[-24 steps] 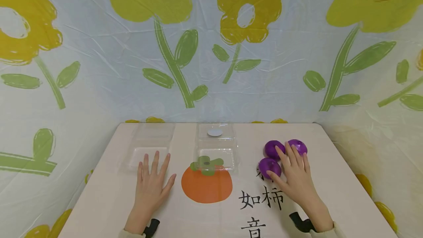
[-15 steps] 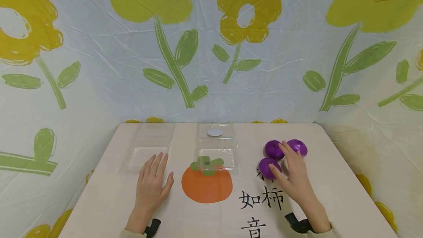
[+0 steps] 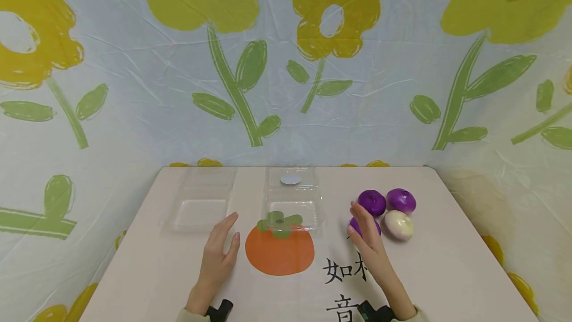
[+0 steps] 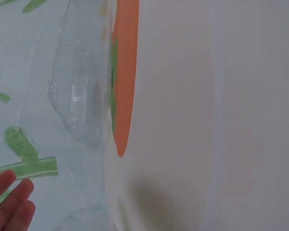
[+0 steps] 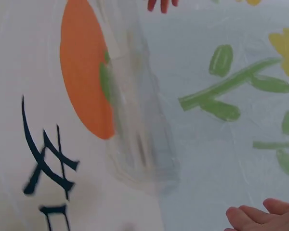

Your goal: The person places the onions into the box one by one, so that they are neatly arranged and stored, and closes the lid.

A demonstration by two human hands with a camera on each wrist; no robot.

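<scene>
My right hand (image 3: 371, 240) is held with fingers extended, gripping nothing, in front of a purple onion (image 3: 377, 226) that it partly hides. Behind that lie two more glossy purple onions, one at the left (image 3: 372, 203) and one at the right (image 3: 401, 200). A pale, whitish onion-like bulb (image 3: 398, 225) sits just right of the hand. My left hand (image 3: 219, 252) also has its fingers extended and holds nothing. It is nearest the front right corner of a clear plastic container (image 3: 201, 227). In the wrist views only fingertips show, left (image 4: 14, 202) and right (image 5: 260, 219).
A second clear container with its lid folded back (image 3: 292, 225) stands mid-table, a white oval label (image 3: 290, 179) on the lid. An orange persimmon print (image 3: 279, 252) and black characters (image 3: 337, 271) mark the table (image 3: 277, 302). Flower-patterned cloth (image 3: 348, 128) surrounds it.
My right hand has moved left and toward me from above the onions, exposing the pale bulb. My left hand has moved right, away from the left container, and turned more sideways.
</scene>
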